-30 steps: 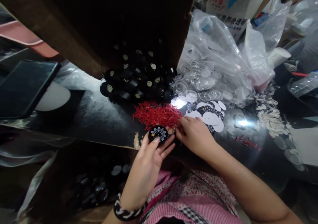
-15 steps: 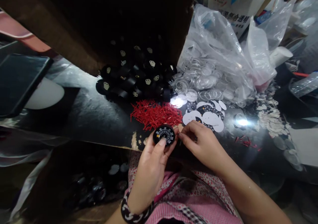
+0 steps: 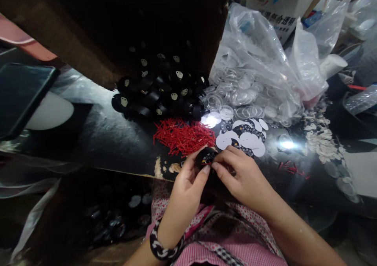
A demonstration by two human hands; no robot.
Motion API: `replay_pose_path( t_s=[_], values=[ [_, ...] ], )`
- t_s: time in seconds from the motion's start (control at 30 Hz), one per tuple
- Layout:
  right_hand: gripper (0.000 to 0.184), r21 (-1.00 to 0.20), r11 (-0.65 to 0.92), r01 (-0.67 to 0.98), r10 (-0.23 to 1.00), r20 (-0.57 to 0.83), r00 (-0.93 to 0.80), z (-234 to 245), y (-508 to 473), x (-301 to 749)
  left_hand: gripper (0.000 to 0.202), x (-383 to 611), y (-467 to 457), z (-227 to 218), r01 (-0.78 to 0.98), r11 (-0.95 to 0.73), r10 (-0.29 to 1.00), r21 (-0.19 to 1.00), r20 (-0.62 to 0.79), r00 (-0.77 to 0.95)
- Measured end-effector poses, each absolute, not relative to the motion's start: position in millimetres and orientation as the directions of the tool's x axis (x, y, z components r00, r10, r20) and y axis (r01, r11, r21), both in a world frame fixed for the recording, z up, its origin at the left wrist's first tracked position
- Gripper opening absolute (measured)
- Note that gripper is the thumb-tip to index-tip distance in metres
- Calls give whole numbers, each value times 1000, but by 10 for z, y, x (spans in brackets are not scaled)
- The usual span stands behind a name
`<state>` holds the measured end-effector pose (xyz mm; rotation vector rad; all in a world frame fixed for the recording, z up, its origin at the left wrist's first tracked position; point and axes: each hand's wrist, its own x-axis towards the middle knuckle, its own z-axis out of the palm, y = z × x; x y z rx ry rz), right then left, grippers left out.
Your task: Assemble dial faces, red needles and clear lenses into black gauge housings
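Note:
My left hand (image 3: 190,175) grips a small round black dial gauge (image 3: 205,156) between thumb and fingers, its marked face tilted. The fingertips of my right hand (image 3: 235,169) are pinched together at the gauge's face. A thin red pointer (image 3: 207,164) shows there between the two thumbs, partly hidden by the fingers. Just beyond my hands lies a heap of loose red pointers (image 3: 184,136). Printed dial discs (image 3: 249,140), some white side up and some black, are spread to the right of that heap.
Black round housings (image 3: 159,93) pile up before a dark open box (image 3: 118,22). Clear round covers (image 3: 241,89) spill from a plastic bag (image 3: 259,42). Small pale metal pieces (image 3: 318,136) lie right, with several red pointers (image 3: 293,168) nearer. A dark tablet-like screen (image 3: 23,97) stands left.
My left hand has moved right and tilted the gauge, bringing it against the right fingertips. The right hand now pinches at the dial face rather than beside the rim.

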<state>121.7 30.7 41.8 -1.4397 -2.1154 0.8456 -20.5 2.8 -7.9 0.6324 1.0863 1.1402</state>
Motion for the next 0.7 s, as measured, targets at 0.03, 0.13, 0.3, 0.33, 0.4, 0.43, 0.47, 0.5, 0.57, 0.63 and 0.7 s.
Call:
replay_pose_path(
  t_s=[0.03,0.13,0.3,0.33,0.4,0.43,0.47,0.5,0.57,0.63,0.7],
  values=[
    [10,-715,270,645,932,26,-360,425,301,1222,31,-219,24,-50,-390,338,933,856,-359,22],
    [12,-751,277,600,929,50,-367,446,273,1230,29,-248,8,14,-335,308,945,891,-327,-2],
    [14,-729,293,619,927,57,-371,465,192,1212,23,-248,-44,28,-124,196,977,973,-204,-57],
    [14,-725,285,627,930,51,-363,464,175,1203,22,-246,-55,27,-84,178,981,980,-184,-68],
    [15,-727,258,637,941,39,-337,455,146,1183,23,-247,-70,29,-16,152,984,988,-153,-90],
    [16,-730,242,639,946,33,-321,449,138,1173,23,-250,-73,31,10,145,985,989,-143,-101],
    [17,-734,223,641,952,22,-307,444,135,1166,23,-254,-72,32,24,144,984,989,-141,-107],
    [18,-736,205,645,955,6,-297,439,137,1161,24,-259,-65,31,18,156,982,988,-153,-108],
    [23,-727,190,660,956,-17,-293,436,158,1162,24,-272,-38,18,-68,220,972,973,-225,-63],
    [23,-699,232,677,950,14,-311,439,192,1174,28,-289,1,-14,-233,319,947,919,-320,35],
    [11,-639,332,694,930,100,-353,439,230,1190,36,-312,35,-56,-377,401,915,835,-380,134]
  ],
)
